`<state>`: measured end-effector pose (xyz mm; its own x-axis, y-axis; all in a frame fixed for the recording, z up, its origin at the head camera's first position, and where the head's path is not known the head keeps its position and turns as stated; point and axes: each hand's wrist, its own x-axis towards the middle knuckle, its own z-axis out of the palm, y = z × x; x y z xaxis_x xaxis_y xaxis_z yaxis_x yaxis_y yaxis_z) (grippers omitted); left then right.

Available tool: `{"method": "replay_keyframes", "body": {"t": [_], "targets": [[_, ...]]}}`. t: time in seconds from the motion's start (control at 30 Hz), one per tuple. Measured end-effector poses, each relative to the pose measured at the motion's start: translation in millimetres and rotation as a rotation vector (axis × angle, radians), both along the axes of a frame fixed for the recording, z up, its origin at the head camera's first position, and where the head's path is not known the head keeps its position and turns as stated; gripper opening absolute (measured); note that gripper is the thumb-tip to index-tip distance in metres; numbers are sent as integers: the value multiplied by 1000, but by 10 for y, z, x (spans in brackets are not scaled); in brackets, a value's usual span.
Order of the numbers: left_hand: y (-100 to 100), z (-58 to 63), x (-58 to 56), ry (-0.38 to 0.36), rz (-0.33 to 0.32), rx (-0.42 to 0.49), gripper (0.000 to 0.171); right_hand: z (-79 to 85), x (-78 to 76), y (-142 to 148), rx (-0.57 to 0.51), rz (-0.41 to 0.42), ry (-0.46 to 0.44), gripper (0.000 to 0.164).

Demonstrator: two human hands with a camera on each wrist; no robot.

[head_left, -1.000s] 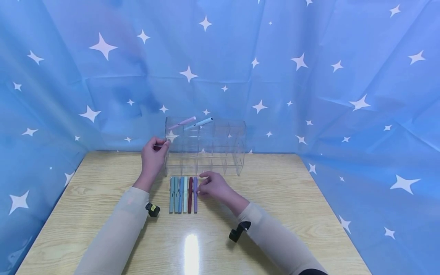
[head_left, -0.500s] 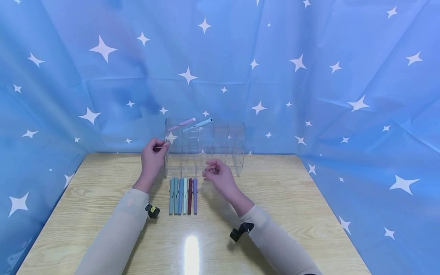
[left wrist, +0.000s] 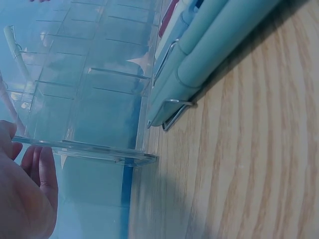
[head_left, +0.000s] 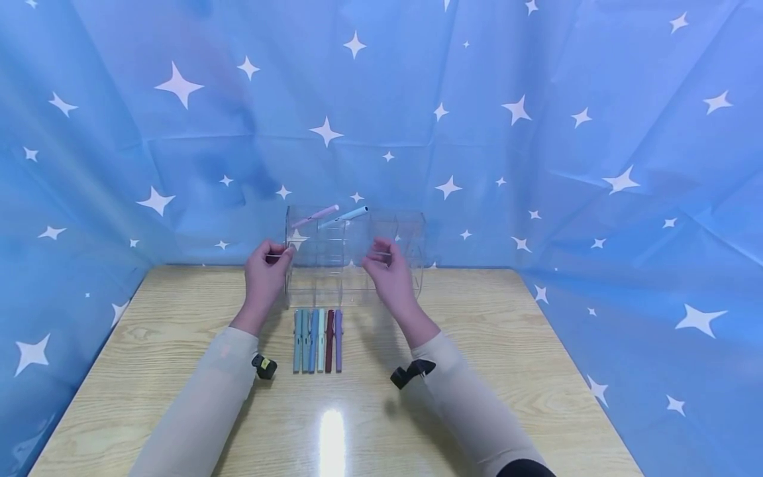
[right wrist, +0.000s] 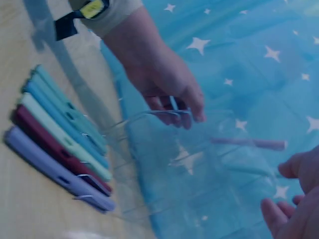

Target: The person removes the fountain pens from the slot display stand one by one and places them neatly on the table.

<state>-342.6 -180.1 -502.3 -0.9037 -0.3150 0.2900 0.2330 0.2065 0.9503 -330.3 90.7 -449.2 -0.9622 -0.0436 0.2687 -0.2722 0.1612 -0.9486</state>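
Observation:
A clear acrylic organizer (head_left: 356,285) with several compartments stands at the back of the table. My left hand (head_left: 266,271) pinches its left side panel (left wrist: 94,150), thumb on one side and fingers on the other. My right hand (head_left: 390,271) is raised in front of the organizer's right half, thumb and fingers apart with nothing between them. A pink pen (head_left: 316,216) and a light blue pen (head_left: 352,214) lean in the organizer's upper left compartments. In front of it lie several capped pens side by side, among them a dark red pen (head_left: 330,341) and a purple pen (head_left: 338,341).
The wooden table (head_left: 507,371) reaches back to a blue curtain (head_left: 495,152) with white stars, which hangs close behind the organizer and along both sides. Small black cameras (head_left: 264,366) are strapped to both wrists.
My right hand has moved up and slightly right, from beside the purple pen to in front of the organizer. The left hand keeps its hold on the side panel.

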Motion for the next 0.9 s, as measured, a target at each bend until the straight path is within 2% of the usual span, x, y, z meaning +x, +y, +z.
{"method": "replay_keyframes", "body": {"t": [0.2, 0.47, 0.7, 0.9], "targets": [[-2, -3, -6, 1, 3, 2, 25, 217, -160, -32, -13, -21, 24, 61], [-10, -5, -11, -3, -1, 0, 25, 371, -395, -123, 2, -42, 25, 61], [-16, -14, -15, -6, -1, 0, 25, 411, -576, -261, -108, 35, -6, 58], [-5, -4, -4, 1, -4, 6, 23, 390, -690, -338, -110, 73, -40, 47]]}}
